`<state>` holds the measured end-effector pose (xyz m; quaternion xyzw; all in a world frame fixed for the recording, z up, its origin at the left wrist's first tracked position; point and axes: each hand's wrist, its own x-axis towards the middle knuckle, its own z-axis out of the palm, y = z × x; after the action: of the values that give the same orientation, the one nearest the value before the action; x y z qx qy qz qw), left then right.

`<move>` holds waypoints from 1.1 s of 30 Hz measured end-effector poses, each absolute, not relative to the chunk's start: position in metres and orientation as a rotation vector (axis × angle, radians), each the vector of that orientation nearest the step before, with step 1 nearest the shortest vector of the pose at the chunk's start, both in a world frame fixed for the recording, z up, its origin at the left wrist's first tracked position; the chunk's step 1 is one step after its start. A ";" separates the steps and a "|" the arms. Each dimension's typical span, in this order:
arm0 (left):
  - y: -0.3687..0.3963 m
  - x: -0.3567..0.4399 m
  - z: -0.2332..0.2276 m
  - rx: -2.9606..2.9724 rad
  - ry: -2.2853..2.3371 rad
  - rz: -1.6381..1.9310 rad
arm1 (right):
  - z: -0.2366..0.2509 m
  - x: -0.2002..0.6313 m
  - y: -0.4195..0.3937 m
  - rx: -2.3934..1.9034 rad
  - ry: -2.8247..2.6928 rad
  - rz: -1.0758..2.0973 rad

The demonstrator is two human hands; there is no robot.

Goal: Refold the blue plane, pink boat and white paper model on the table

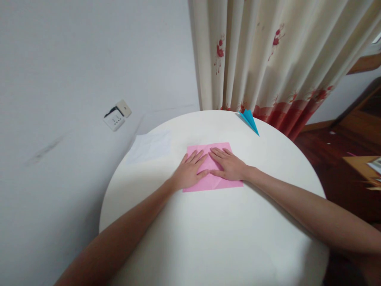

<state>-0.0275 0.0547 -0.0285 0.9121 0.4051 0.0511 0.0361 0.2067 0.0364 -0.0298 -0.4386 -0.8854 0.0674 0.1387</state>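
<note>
Hands lay flat on a pink paper sheet (pixel 218 180) at the middle of the round white table (pixel 214 238); the left hand (pixel 190 171) and right hand (pixel 229 165) pressed down side by side, fingers straight and spread, gripping nothing; a white sheet (pixel 150 147) lay to the left, and a blue folded paper plane (pixel 249 120) sat near the far rim by the curtain (pixel 268 55).

Folded sheet (pixel 212 178) mid-table (pixel 208 238); paper plane (pixel 249 120) behind-right at far rim; flat sheet (pixel 150 147) left.
</note>
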 end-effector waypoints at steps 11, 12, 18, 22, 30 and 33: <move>0.043 -0.024 -0.022 2.764 1.295 0.180 | -0.030 0.212 0.038 -1.195 -2.548 0.242; 0.043 -0.024 -0.022 2.761 1.298 0.191 | -0.030 0.212 0.038 -1.194 -2.550 0.246; 0.046 -0.023 -0.022 2.767 1.277 0.259 | -0.028 0.212 0.038 -1.217 -2.564 0.256; 0.047 -0.023 -0.019 2.775 1.308 0.317 | -0.024 0.211 0.037 -1.203 -2.552 0.288; 0.051 -0.027 -0.013 2.712 1.268 0.468 | -0.016 0.212 0.035 -1.258 -2.467 0.291; 0.055 -0.032 -0.014 2.654 1.208 0.551 | -0.013 0.213 0.036 -1.316 -2.417 0.298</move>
<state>-0.0321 0.0553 -0.0136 0.8909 0.4056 0.1849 0.0869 0.2131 0.0359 -0.0134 -0.4670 -0.8581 0.1056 0.1856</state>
